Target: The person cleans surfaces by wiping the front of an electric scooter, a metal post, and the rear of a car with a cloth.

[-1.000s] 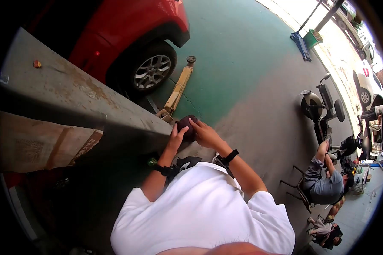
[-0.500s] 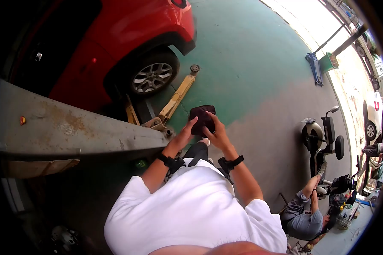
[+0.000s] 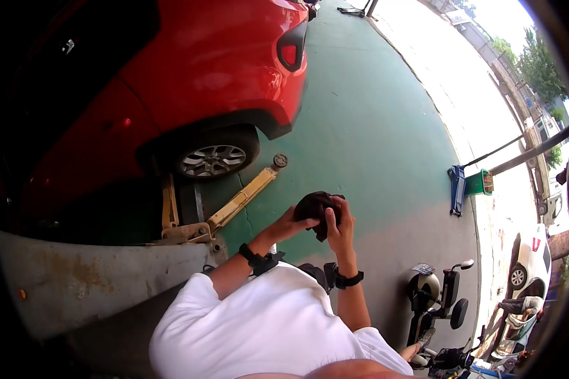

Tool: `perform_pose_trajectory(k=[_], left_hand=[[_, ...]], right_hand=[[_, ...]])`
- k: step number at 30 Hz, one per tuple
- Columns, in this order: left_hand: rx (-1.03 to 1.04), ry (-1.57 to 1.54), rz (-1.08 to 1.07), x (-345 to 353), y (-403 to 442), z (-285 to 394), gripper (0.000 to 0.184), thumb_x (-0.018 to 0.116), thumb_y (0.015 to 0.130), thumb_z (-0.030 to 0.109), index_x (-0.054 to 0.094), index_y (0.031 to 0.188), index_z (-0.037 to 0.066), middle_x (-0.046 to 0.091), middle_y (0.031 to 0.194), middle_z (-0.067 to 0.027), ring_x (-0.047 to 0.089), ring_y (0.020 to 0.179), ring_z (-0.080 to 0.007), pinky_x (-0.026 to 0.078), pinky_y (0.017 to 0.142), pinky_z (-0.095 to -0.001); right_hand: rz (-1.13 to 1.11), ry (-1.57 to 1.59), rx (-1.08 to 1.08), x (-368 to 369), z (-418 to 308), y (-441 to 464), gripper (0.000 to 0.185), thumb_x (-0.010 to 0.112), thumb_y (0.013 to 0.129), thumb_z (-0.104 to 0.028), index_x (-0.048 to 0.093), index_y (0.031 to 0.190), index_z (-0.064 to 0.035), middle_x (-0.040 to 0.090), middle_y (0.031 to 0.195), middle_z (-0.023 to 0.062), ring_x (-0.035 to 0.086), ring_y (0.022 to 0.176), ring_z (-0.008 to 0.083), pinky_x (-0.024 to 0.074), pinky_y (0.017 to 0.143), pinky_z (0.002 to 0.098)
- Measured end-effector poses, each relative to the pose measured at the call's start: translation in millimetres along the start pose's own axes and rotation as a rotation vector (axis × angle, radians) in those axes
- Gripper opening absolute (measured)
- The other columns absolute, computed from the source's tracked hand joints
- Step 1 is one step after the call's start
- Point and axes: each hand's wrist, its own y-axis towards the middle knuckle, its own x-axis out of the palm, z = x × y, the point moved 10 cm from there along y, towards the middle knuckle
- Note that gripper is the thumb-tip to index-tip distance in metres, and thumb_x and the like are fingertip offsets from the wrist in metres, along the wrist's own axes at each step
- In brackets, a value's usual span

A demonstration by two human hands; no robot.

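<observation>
A bunched dark maroon cloth (image 3: 311, 207) is held up in front of my body, over the green floor. My left hand (image 3: 289, 226) grips its left side, with the thumb lying across the lower part. On the right edge, my right hand (image 3: 341, 225) has its fingers curled over the top and the thumb pressed against the front. Some fingertips are hidden behind the cloth. Each wrist wears a black strap.
To the left stands a red car (image 3: 215, 63) beside a yellow lift arm (image 3: 243, 199) and a grey lift post (image 3: 101, 271). A scooter (image 3: 427, 294) is parked at right. Farther off are a blue floor jack (image 3: 456, 189) and a green bin (image 3: 480, 183).
My view has tilted up and shifted, showing more of the car and the outdoors. Both hands still hold the cloth, which now looks more crumpled and turned. The seated person has mostly left view.
</observation>
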Motion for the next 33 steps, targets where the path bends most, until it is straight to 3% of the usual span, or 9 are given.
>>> perform_pose_trajectory(k=[4, 6, 8, 13, 17, 20, 26, 29, 33], left_hand=[[0.183, 0.247, 0.095, -26.9, 57.1, 55.0, 0.051, 0.073, 0.087, 0.009, 0.056, 0.134, 0.002, 0.067, 0.113, -0.0037, 0.06, 0.101, -0.0115, 0.051, 0.089, -0.0314], [0.216, 0.342, 0.167, -44.1, 76.1, 66.7, 0.051, 0.074, 0.085, 0.007, 0.057, 0.133, 0.002, 0.068, 0.112, -0.0059, 0.061, 0.101, -0.014, 0.051, 0.09, -0.0315], [0.361, 0.589, 0.349, -62.8, 92.9, 93.4, 0.048, 0.068, 0.085, 0.007, 0.054, 0.13, -0.001, 0.067, 0.113, -0.018, 0.066, 0.105, -0.0278, 0.053, 0.089, -0.0381], [0.074, 1.059, 0.277, -88.5, 179.5, 118.0, 0.043, 0.063, 0.084, 0.007, 0.054, 0.125, 0.0, 0.065, 0.112, -0.0229, 0.062, 0.108, -0.0417, 0.052, 0.088, -0.0483], [0.01, 1.167, 0.222, -120.2, 275.3, 75.9, 0.035, 0.069, 0.084, 0.017, 0.058, 0.113, 0.001, 0.067, 0.105, -0.022, 0.065, 0.098, -0.04, 0.053, 0.084, -0.0488], [-0.155, 1.094, 0.172, -119.0, 311.4, 118.3, 0.037, 0.072, 0.086, 0.019, 0.058, 0.115, 0.001, 0.066, 0.105, -0.0198, 0.064, 0.099, -0.0393, 0.052, 0.087, -0.0458], [0.334, 1.211, 0.822, -171.9, 329.4, 242.3, 0.039, 0.065, 0.091, 0.009, 0.055, 0.129, 0.005, 0.054, 0.132, -0.0182, 0.053, 0.127, -0.0359, 0.045, 0.105, -0.044], [0.467, 1.33, 1.157, -189.3, 323.5, 282.7, 0.056, 0.065, 0.088, 0.004, 0.046, 0.141, 0.004, 0.045, 0.147, -0.0211, 0.047, 0.135, -0.0393, 0.041, 0.111, -0.0459], [0.42, 1.417, 1.247, -221.7, 342.4, 293.1, 0.071, 0.064, 0.088, 0.003, 0.033, 0.152, 0.002, 0.031, 0.159, -0.0227, 0.032, 0.147, -0.0401, 0.034, 0.118, -0.0476]], right_hand=[[-0.201, 0.139, -0.062, 15.1, 23.8, 76.2, 0.069, 0.057, 0.098, -0.049, 0.041, 0.149, -0.0055, 0.059, 0.132, 0.0195, 0.061, 0.118, 0.0314, 0.0462, 0.102, 0.0395], [-0.282, 0.2, -0.033, 32.9, 47.8, 106.7, 0.078, 0.056, 0.096, -0.057, 0.037, 0.152, -0.0057, 0.053, 0.14, 0.0191, 0.054, 0.129, 0.0316, 0.041, 0.109, 0.0388], [-0.45, 0.349, 0.079, 60.1, 61.9, 133.3, 0.081, 0.058, 0.094, -0.06, 0.038, 0.151, -0.0051, 0.051, 0.141, 0.0207, 0.052, 0.131, 0.0322, 0.0391, 0.111, 0.0395], [-0.416, 0.154, -0.03, 58.0, 89.3, 238.5, 0.066, 0.081, 0.082, -0.033, 0.052, 0.133, -0.0023, 0.072, 0.102, 0.0221, 0.073, 0.096, 0.0341, 0.0553, 0.087, 0.0383], [-0.532, -0.089, -0.085, 33.1, 111.8, 329.5, 0.063, 0.082, 0.081, -0.035, 0.053, 0.125, -0.0008, 0.072, 0.09, 0.0222, 0.074, 0.083, 0.0372, 0.0575, 0.075, 0.0402], [-0.484, -0.038, -0.133, 3.8, 98.4, 391.0, 0.067, 0.083, 0.08, -0.036, 0.049, 0.127, -0.0018, 0.072, 0.09, 0.0225, 0.073, 0.083, 0.0385, 0.0572, 0.073, 0.0424], [-0.437, -0.021, -0.174, 19.5, 95.6, 498.8, 0.07, 0.082, 0.08, -0.037, 0.045, 0.13, -0.0057, 0.069, 0.109, 0.0236, 0.071, 0.092, 0.0405, 0.0567, 0.076, 0.0455], [-0.427, -0.07, -0.492, 49.8, 52.7, 538.0, 0.069, 0.082, 0.08, -0.036, 0.048, 0.133, -0.0074, 0.067, 0.117, 0.0216, 0.069, 0.098, 0.04, 0.0563, 0.078, 0.0462], [-0.367, 0.001, -0.542, 93.0, 21.3, 596.7, 0.071, 0.08, 0.08, -0.038, 0.05, 0.141, -0.0143, 0.067, 0.119, 0.0195, 0.069, 0.098, 0.0403, 0.0567, 0.077, 0.046]])
